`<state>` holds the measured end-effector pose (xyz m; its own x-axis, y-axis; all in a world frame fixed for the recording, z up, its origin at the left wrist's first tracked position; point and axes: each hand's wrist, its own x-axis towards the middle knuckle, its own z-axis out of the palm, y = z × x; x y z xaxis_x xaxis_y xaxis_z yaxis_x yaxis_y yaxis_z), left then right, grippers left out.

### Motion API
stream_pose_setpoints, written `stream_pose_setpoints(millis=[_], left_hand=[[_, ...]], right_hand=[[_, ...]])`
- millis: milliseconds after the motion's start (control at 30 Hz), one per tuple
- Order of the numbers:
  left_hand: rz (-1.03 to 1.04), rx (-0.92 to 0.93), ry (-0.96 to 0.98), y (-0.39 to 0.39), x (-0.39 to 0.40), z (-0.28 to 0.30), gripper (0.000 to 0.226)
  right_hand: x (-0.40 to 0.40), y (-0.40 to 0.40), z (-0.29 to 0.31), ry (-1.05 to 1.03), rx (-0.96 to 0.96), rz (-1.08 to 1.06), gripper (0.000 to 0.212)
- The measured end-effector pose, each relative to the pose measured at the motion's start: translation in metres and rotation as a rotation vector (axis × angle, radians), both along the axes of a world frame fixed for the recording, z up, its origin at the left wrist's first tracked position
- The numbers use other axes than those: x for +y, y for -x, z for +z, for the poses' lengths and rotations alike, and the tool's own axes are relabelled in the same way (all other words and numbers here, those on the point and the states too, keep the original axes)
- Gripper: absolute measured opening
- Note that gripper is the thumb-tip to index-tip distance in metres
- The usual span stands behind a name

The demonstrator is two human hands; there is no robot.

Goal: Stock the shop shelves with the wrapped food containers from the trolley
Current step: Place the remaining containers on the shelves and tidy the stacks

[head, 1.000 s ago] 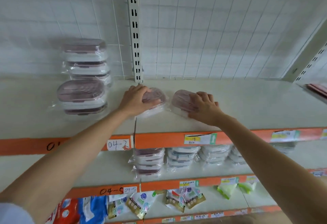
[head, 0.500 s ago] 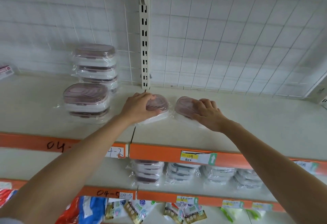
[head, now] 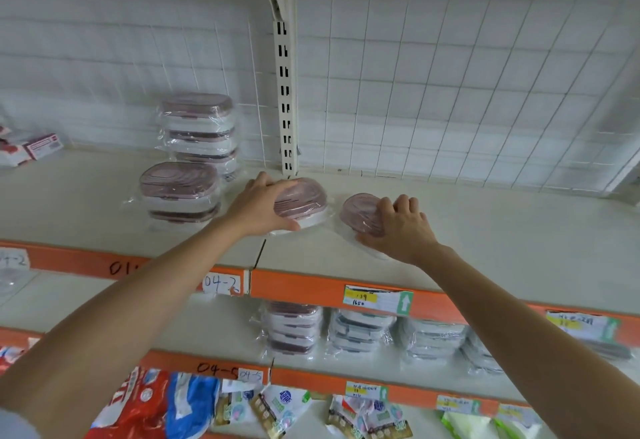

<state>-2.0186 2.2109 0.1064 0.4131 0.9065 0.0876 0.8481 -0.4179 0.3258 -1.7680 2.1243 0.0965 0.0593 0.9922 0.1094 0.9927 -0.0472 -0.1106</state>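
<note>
Two small wrapped containers with mauve lids lie side by side on the top cream shelf. My left hand grips the left container, thumb at its near edge and fingers over the lid. My right hand holds the right container, fingers curled over its lid and thumb along its front. Both containers rest on the shelf just ahead of the slotted upright.
Left of my hands stand a low stack of wrapped containers and a taller stack behind it. A red and white box lies far left. More wrapped containers fill the shelf below; snack packets lie lower still.
Both hands have pushed their containers a little deeper onto the shelf toward the upright. The camera has tilted up and shifted, so the shelf appears lower in view.
</note>
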Motion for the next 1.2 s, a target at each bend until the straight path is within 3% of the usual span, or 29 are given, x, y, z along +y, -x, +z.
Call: stream_pose_setpoints(millis=[200,433,733,900,1033,1200], left_hand=[[0.093,-0.329,-0.201,-0.002,-0.029,0.035,0.086],[0.139,-0.338,-0.177,0.054,-0.046,0.063,0.084],[0.278,-0.373,-0.183,0.15,-0.006,0.081,0.079],[0.17,-0.368,-0.143,0.185,0.018,0.077,0.077],[0.004,-0.31,-0.056,0.2,0.033,0.068,0.08],[-0.089,-0.278,0.063,0.211,0.049,0.066,0.082]], right_hand=[[0.008,0.019,-0.005,-0.01,0.018,0.101,0.073],[0.016,0.063,-0.006,-0.014,0.124,0.213,0.07],[0.022,0.091,-0.004,0.01,0.141,0.148,0.07],[0.029,0.127,-0.008,-0.04,0.242,0.033,0.067],[0.031,0.146,0.004,-0.156,0.455,-0.091,0.068],[0.028,0.174,0.033,-0.29,0.604,-0.081,0.073]])
